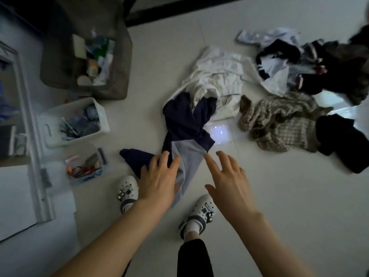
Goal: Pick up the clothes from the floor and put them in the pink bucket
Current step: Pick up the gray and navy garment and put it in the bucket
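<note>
A navy and light grey garment (185, 124) lies on the white tiled floor just in front of my feet. My left hand (157, 180) has its fingers on the garment's near end, where navy meets grey, and seems to pinch the cloth. My right hand (229, 180) hovers beside the grey part with fingers spread and holds nothing. Behind lies a white shirt (217, 76). A beige checked shirt (279, 120) is to the right. A black garment (339, 140) sits at the right edge. A mixed pile of dark and white clothes (295, 64) is at the back right. No pink bucket is in view.
A grey fabric basket (111, 76) full of bottles stands at the back left. A white bin (99, 116) and a clear tray of small items (85, 168) sit to the left, next to a white frame (34, 156). My white clogs (127, 190) stand under my arms.
</note>
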